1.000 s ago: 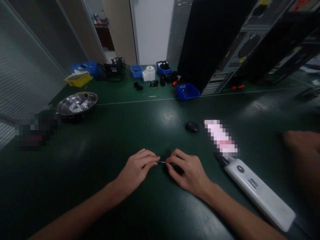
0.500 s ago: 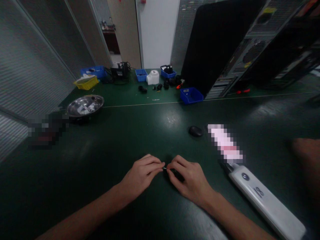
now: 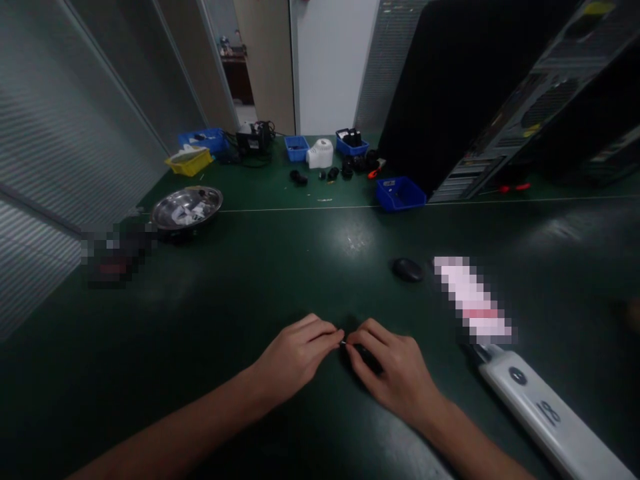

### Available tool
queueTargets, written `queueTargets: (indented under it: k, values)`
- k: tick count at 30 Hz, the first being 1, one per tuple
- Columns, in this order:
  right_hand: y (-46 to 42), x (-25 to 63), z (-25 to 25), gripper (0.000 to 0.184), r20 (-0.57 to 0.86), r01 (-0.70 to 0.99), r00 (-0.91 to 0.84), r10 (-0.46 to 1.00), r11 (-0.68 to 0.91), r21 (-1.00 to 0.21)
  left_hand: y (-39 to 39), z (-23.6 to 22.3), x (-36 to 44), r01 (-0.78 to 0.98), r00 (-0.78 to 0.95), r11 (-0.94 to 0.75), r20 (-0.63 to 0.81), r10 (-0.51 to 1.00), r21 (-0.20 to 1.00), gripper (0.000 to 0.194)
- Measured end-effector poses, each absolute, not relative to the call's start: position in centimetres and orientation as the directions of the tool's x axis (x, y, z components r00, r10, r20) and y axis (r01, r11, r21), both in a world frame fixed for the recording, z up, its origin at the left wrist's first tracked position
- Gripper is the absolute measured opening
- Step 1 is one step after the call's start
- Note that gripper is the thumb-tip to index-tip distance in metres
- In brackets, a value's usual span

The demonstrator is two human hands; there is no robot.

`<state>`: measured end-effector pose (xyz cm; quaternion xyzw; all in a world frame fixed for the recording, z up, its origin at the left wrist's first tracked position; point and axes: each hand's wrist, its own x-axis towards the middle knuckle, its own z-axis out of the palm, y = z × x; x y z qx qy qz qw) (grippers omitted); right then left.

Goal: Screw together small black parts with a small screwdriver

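My left hand (image 3: 305, 350) and my right hand (image 3: 393, 367) meet low over the green tabletop (image 3: 260, 267), fingertips almost touching. Between them is a small thin silvery piece (image 3: 343, 343), too tiny to name. The thumb and fingers of my left hand pinch its left end. On the other side, my right thumb and index finger close on its right end. Most of the piece is hidden by the fingertips. A black computer mouse (image 3: 407, 269) lies beyond my right hand, apart from it.
A long white device (image 3: 555, 413) lies at the right, beside a pixelated pink-white patch. At the left stands a metal bowl (image 3: 213, 203) with white bits. Farther back are a yellow bin (image 3: 193, 165), a blue bin (image 3: 400, 197), a white housing (image 3: 320, 155) and a black panel (image 3: 465, 73).
The whole scene has shifted right in view as the camera turned slightly left. Both hands keep their pinch on the small piece. The body part at the right edge has mostly left view.
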<state>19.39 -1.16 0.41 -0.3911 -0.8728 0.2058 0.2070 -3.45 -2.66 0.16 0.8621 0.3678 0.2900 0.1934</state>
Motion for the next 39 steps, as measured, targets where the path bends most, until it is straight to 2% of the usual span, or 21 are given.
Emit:
queueTargets:
  k: [9, 26, 33, 35, 39]
  values:
    - [-1.4, 19.2, 0.4, 0.017, 0.178, 0.605, -0.618, 0.766, 0.608, -0.514, -3.0, 0.3, -3.6, 0.527, 0.541, -0.626, 0.342, 0.768, 0.575, 0.030]
    - [-2.0, 19.2, 0.6, 0.017, 0.220, 0.656, -0.592, 0.776, 0.622, -0.428, -3.6, 0.2, -3.1, 0.556, 0.559, -0.703, 0.425, 0.711, 0.444, 0.028]
    - [-2.8, 19.2, 1.1, 0.017, 0.257, 0.618, -0.649, 0.716, 0.693, -0.371, -5.3, 1.1, -3.8, 0.533, 0.527, -0.639, 0.373, 0.764, 0.555, 0.025]
    - [-3.4, 18.9, 1.2, 0.017, 0.257, 0.591, -0.690, 0.677, 0.732, -0.341, -6.5, 1.2, -4.3, 0.532, 0.487, -0.592, 0.353, 0.799, 0.605, 0.024]
    - [-5.1, 17.8, 1.3, 0.017, 0.249, 0.544, -0.728, 0.639, 0.759, -0.356, -8.9, 1.3, -5.3, 0.531, 0.388, -0.475, 0.297, 0.873, 0.702, 0.018]
